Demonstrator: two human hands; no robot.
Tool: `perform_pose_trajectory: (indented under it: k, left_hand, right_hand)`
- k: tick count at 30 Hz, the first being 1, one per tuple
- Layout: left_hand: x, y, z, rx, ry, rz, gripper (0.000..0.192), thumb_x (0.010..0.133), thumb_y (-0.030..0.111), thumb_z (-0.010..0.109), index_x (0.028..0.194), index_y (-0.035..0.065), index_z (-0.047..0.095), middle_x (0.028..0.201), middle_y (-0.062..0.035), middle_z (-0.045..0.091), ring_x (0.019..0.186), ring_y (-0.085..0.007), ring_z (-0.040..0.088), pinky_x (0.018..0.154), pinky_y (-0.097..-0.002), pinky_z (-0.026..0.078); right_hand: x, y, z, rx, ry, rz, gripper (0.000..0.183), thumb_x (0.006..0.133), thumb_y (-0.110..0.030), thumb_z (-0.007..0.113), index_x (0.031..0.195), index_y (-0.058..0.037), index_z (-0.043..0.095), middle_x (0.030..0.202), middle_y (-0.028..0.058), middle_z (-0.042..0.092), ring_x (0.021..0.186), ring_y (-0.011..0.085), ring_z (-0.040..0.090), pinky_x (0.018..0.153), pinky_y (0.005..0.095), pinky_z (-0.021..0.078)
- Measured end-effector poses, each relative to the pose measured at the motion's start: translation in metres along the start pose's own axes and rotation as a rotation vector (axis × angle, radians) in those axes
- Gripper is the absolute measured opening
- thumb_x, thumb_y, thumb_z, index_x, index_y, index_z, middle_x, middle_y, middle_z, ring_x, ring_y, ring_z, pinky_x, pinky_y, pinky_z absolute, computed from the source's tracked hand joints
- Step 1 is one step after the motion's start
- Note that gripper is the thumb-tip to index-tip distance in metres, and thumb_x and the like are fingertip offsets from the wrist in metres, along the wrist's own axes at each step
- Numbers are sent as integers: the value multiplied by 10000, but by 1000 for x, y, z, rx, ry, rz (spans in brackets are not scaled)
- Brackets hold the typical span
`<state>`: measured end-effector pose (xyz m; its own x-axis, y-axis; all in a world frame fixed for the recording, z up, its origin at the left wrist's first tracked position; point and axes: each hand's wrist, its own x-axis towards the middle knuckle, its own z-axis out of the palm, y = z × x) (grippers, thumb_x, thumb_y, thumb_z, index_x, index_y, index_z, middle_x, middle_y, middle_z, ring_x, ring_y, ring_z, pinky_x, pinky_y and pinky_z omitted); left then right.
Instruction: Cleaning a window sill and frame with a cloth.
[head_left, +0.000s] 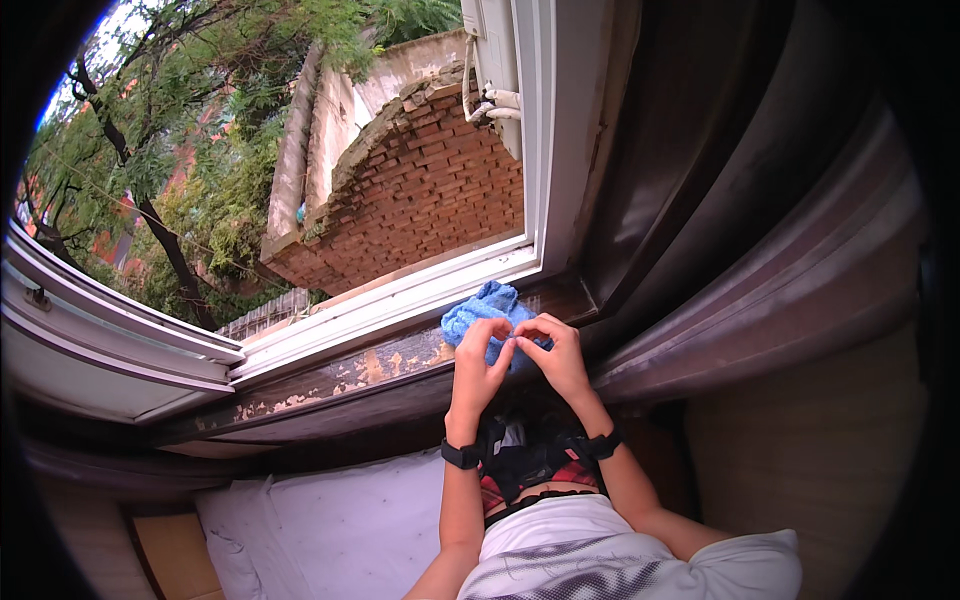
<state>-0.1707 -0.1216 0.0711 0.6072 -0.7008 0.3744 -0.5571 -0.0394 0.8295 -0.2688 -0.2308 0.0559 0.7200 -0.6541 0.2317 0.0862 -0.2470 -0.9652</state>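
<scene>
A crumpled blue cloth lies on the dark windowsill, near its right corner. Above the cloth, my left hand and my right hand meet at the fingertips, thumb and index finger of each pinched together. Something tiny may be between the fingertips, too small to make out. Whether the fingers also touch the cloth behind them cannot be told. Paint is peeling from the sill to the left of the cloth.
A white window frame stands with its sash slid left; a brick wall and trees show outside. Dark curtains hang at the right. A bed with a white cover is below the sill at the left.
</scene>
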Motion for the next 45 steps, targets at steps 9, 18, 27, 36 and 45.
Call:
perform_pose_trajectory:
  k: [9, 18, 27, 36, 45]
  left_hand:
    - [-6, -6, 1, -4, -21, -3, 93, 813, 28, 642, 893, -9, 613, 844, -121, 607, 788, -263, 599, 726, -344, 476]
    - [-4, -7, 7, -22, -37, -8, 80, 802, 15, 657, 878, -5, 642, 842, -113, 608, 749, -233, 606, 697, -321, 478]
    - [8, -13, 17, 67, -33, -100, 75, 796, 18, 675, 845, -23, 635, 808, -108, 589, 702, -204, 581, 668, -302, 465]
    - [20, -18, 26, -43, -48, -55, 73, 821, 40, 660, 865, -10, 630, 785, -89, 576, 686, -177, 563, 652, -287, 455]
    - [30, -52, 49, -255, -44, -212, 133, 942, 125, 541, 929, -4, 571, 777, -15, 582, 724, -64, 509, 652, -222, 430]
  right_hand:
    - [-6, -6, 4, -70, 18, -16, 215, 758, 34, 665, 967, -4, 632, 847, 67, 651, 715, 124, 619, 661, 251, 470]
    - [-6, 4, 3, -105, -17, -72, 281, 766, 71, 613, 1034, -13, 615, 924, 112, 648, 743, 191, 634, 664, 304, 498]
    - [1, 19, -10, -115, 45, -31, 154, 794, 6, 663, 948, 1, 653, 826, 102, 621, 689, 175, 624, 641, 276, 505]
    - [14, 46, -17, -31, -5, 48, 121, 801, -30, 689, 910, 18, 664, 796, 83, 652, 651, 116, 619, 596, 248, 494]
    - [21, 55, -10, 101, -46, 63, 98, 792, -21, 706, 865, 29, 663, 789, 36, 671, 671, 56, 609, 597, 203, 482]
